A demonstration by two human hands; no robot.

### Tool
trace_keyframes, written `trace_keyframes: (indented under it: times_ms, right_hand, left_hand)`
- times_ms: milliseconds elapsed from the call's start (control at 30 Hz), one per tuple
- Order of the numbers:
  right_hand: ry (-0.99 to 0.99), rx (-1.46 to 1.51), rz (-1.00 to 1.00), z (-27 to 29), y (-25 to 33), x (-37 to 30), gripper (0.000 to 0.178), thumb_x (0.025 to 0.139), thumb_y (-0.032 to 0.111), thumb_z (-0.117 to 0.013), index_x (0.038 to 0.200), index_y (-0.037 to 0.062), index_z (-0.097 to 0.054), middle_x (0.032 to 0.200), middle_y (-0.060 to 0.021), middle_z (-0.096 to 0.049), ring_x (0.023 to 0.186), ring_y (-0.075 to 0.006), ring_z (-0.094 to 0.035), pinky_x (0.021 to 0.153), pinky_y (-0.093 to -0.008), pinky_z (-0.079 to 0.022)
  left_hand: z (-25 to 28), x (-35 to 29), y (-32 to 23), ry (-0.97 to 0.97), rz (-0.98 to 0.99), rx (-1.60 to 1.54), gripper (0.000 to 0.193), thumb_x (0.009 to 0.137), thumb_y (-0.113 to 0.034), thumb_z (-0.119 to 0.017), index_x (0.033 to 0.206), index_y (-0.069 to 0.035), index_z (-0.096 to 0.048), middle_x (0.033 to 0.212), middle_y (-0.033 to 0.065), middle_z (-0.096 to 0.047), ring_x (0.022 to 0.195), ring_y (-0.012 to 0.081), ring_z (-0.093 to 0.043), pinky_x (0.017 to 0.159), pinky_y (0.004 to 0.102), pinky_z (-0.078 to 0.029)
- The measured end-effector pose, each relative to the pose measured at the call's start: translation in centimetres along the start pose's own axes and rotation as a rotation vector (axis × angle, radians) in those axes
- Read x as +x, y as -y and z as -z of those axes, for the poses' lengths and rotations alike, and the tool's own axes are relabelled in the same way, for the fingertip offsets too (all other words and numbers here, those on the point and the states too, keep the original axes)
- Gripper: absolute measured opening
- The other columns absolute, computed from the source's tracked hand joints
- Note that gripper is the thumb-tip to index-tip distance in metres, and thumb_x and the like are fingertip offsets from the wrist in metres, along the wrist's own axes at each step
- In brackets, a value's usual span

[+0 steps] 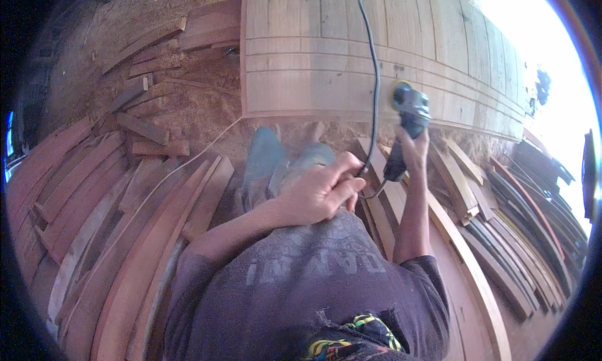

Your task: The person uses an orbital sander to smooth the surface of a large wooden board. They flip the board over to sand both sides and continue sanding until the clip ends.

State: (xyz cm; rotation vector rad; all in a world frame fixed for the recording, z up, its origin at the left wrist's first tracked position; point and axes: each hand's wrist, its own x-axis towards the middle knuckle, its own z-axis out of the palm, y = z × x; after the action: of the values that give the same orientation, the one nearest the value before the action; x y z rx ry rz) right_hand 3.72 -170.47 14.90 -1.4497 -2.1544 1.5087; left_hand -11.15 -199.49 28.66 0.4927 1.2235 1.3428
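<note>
An angle grinder (415,107) with a grey metal head and a dark body is in my right hand (414,149), whose fingers wrap round its body. Its yellow-rimmed disc (400,92) is over the near part of a pale wooden panel (295,88); I cannot tell whether it touches the wood. My left hand (329,186) is closed in front of my body, with a dark power cord (375,79) pinched between thumb and fingers. The cord runs from the far side across the panel to my left hand, then loops toward the grinder's rear end.
Stacked boards (144,235) lie to my left, and more planks and strips (501,248) to my right. Offcuts (143,127) are scattered over the sawdust-covered ground (207,88). A thin pale cord (188,162) crosses the left boards to the panel's near corner.
</note>
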Motion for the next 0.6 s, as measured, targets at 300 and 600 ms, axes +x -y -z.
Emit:
trace_keyframes:
  times_ms: [300, 600]
  right_hand:
    - [0.457, -0.345, 0.218, -20.6, 9.6, -10.9, 0.060, 0.084, 0.034, -0.086, 0.126, -0.0003, -0.060, 0.104, -0.0253, -0.076, 0.103, -0.0405, -0.076, 0.085, -0.0486, -0.059]
    - [0.262, -0.574, 0.082, -16.4, 7.1, -10.0, 0.065, 0.080, 0.038, -0.085, 0.124, 0.0026, -0.053, 0.108, -0.0296, -0.075, 0.106, -0.0497, -0.072, 0.089, -0.0576, -0.057]
  left_hand:
    - [2.5, -3.8, 1.2, -0.111, -0.085, 0.034, 0.022, 0.113, -0.017, -0.055, 0.130, -0.004, -0.049, 0.075, 0.0035, -0.067, 0.057, 0.0098, -0.058, 0.054, 0.0301, -0.046]
    - [6.0, -6.3, 1.7, -0.167, 0.052, -0.127, 0.023, 0.115, -0.021, -0.053, 0.132, -0.007, -0.052, 0.078, 0.0044, -0.067, 0.046, 0.0041, -0.049, 0.044, 0.0216, -0.039]
